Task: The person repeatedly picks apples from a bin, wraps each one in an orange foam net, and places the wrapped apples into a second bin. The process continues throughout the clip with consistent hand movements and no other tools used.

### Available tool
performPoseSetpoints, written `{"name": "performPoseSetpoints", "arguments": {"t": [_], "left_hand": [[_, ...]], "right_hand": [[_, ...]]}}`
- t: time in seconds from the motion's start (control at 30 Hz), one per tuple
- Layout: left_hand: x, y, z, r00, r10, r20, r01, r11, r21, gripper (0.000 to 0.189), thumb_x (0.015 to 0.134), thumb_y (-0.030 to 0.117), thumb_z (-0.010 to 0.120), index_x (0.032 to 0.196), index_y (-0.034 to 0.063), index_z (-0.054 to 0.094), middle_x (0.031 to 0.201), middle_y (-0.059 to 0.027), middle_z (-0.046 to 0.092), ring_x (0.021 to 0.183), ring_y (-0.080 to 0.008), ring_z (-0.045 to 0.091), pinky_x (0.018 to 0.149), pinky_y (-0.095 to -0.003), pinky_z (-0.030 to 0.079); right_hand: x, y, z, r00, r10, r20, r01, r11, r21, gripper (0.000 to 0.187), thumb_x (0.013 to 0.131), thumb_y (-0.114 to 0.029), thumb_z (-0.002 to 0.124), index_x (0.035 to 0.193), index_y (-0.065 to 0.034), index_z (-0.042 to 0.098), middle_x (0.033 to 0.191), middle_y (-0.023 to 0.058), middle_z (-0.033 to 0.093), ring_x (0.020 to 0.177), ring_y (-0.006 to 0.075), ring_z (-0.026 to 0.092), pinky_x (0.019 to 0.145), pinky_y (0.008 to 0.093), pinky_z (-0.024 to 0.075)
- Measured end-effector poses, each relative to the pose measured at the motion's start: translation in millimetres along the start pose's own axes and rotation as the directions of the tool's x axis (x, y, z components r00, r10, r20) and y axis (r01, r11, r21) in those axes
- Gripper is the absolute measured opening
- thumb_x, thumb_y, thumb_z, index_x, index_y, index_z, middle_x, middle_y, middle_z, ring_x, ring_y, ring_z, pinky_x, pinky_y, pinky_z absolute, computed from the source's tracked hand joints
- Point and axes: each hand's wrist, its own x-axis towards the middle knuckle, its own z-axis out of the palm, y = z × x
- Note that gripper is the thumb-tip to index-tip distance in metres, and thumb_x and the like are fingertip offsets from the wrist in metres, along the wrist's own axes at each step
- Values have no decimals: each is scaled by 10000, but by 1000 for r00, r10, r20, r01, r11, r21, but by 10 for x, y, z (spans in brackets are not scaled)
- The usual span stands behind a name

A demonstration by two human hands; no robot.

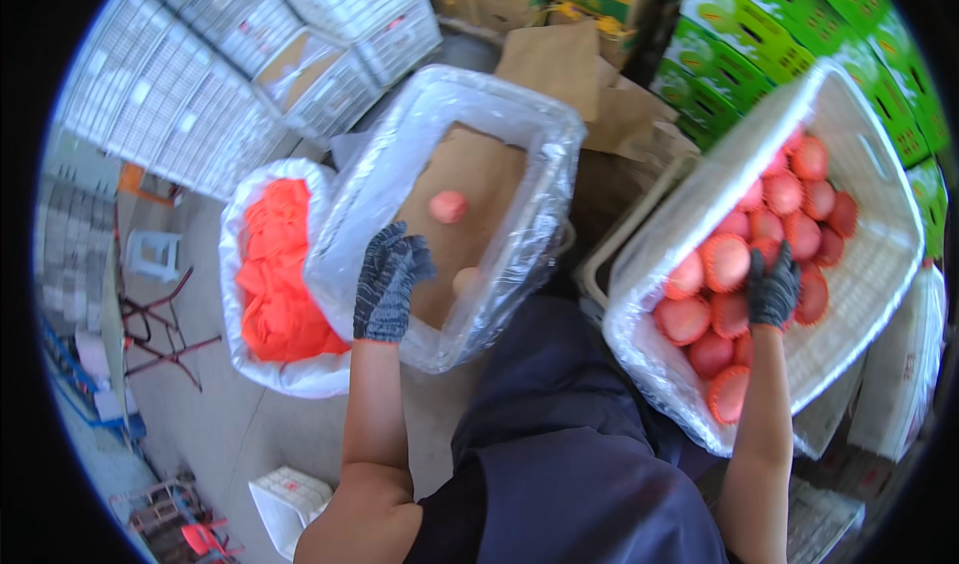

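My left hand (392, 283), in a dark grey knit glove, hovers over a crate lined with clear plastic (348, 212). Its fingers are apart with nothing visible between them. Brown paper (479, 167) covers the crate's bottom, where a pink fruit (448, 207) lies. A paler round fruit (466, 283) shows blurrily through the near lining. On my right, a tilted white plastic crate (861, 264) holds many round pink-red fruits (783, 193), several in orange-red foam nets. My right hand (774, 290), gloved alike, reaches in among them and touches fruit; its grip is partly hidden.
Left of the lined crate stands a white-lined container (232, 294) of soft orange-red material (281, 287). White crates (180, 84) are stacked at far left, green cartons (749, 47) at far right. Loose cardboard (554, 62) lies ahead. A light-blue stool (153, 255) stands on the floor.
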Motion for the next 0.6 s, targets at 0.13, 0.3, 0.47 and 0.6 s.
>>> {"name": "performPoseSetpoints", "arguments": {"t": [0.13, 0.3, 0.47, 0.6], "left_hand": [[323, -90, -787, 977, 6, -212, 77, 923, 377, 392, 916, 141, 648, 1280, 58, 528, 999, -108, 656, 820, -187, 645, 672, -322, 554], [665, -540, -922, 973, 21, 228, -228, 208, 951, 329, 888, 216, 678, 1147, 19, 633, 1033, -105, 672, 889, -183, 639, 796, -316, 520], [706, -372, -986, 885, 440, 150, -279, 244, 929, 377, 841, 121, 711, 1195, 32, 615, 1069, -109, 645, 932, -198, 619, 864, -316, 498], [635, 133, -1870, 573, 794, -204, -94, 311, 946, 418, 825, 35, 691, 1228, 21, 582, 1134, -120, 597, 977, -232, 595, 889, -330, 487]], "right_hand": [[33, 153, -69, 992, -86, 94, 85, 996, 16, 657, 921, -416, 596, 1418, -21, 424, 1259, 337, 499, 1160, 470, 495, 998, 484, 418], [-296, 310, -481, 993, -108, 42, 95, 967, 235, 577, 986, -270, 561, 1470, -20, 370, 1471, 194, 431, 1351, 330, 408, 1118, 401, 322], [-754, 224, -790, 968, -28, 248, -124, 808, 577, 470, 1005, -122, 531, 1437, 14, 409, 1415, 151, 500, 1264, 226, 503, 1075, 343, 396], [-829, 279, -784, 930, 22, 367, -260, 745, 614, 380, 989, -90, 551, 1348, 31, 512, 1330, 120, 568, 1172, 193, 546, 1013, 321, 440]]}}
